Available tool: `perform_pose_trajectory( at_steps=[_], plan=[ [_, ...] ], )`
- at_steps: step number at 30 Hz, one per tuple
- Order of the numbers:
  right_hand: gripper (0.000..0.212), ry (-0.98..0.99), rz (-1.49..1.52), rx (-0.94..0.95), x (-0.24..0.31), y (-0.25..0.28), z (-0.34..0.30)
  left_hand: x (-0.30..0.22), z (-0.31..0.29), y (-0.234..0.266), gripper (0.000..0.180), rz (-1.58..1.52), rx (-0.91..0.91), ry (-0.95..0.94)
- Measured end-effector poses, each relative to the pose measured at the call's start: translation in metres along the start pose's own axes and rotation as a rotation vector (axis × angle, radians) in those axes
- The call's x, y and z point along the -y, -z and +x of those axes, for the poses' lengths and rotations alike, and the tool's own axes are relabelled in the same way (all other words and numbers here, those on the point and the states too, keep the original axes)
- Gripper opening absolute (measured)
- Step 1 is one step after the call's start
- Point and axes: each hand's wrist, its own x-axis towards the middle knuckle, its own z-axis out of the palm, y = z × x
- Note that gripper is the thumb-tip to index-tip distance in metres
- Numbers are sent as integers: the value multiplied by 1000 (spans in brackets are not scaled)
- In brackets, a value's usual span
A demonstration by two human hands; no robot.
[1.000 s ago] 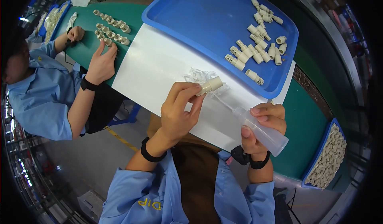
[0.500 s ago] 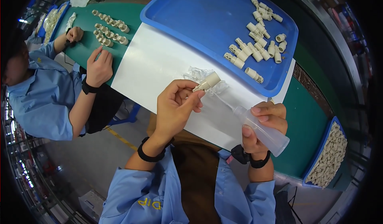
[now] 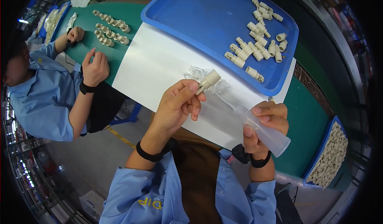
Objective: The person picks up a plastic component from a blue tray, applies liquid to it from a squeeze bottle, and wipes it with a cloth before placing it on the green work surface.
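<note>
Between the thumb and fingers of my left hand (image 3: 177,104) is a cream plastic fitting (image 3: 210,80), its wide smooth end tilted up and to the right. My right hand (image 3: 265,124) is wrapped round a translucent squeeze bottle (image 3: 268,135). The bottle's thin nozzle (image 3: 224,100) slants up toward the fitting; whether the tip touches it I cannot tell. Behind the fitting a crumpled clear plastic wrap (image 3: 195,73) lies on a white sheet (image 3: 151,68).
A blue tray (image 3: 191,12) with several similar fittings (image 3: 255,51) lies beyond my hands. At the right edge stands a blue bin of small cream parts (image 3: 328,156). On the left a co-worker (image 3: 48,92) sits by rows of fittings (image 3: 113,22) on the green table (image 3: 85,18).
My left fingers have shifted on the fitting, the thumb now higher and the fitting slightly turned. My right hand and the bottle stay nearly still. The co-worker's near hand has drawn back a little.
</note>
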Motion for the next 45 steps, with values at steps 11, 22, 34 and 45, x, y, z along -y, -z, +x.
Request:
perform_pose_trajectory(
  at_steps=[11,22,34,45],
  plan=[
    [34,13,24,8,-2,-2,1,-9,0,4,31,-502,148,296],
    [31,11,-111,7,-4,5,-1,-88,-15,53,15,1519,-540,-808],
    [29,-34,-187,34,-4,2,4,-120,19,103,14,2055,-527,-707],
    [31,26,-264,-104,-7,9,10,-84,70,3,18,1698,-82,-771]
  ],
)
